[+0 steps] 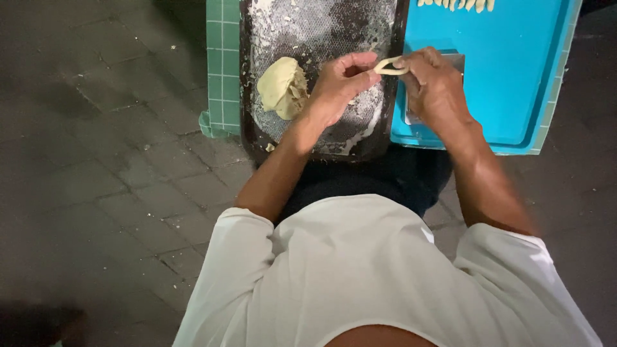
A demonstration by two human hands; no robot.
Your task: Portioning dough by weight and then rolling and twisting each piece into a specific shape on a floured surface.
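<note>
Together, both hands [385, 80] pinched on a dough loop [389, 65] above the dark tray's [395, 38] right edge, beside the blue tray [514, 77].

Person seen from above. White short-sleeved shirt [360, 270], loose fit, sleeves ending above the elbows. Dark trousers [385, 177] visible between the forearms. Forearms bare. Left hand [337, 87] and right hand [437, 87] bare: no gloves, rings, watch or wristbands visible.

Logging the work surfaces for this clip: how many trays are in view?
2. A dark floured tray on the left holds the dough lump; a blue tray lies to its right. Both run past the top edge.
</note>
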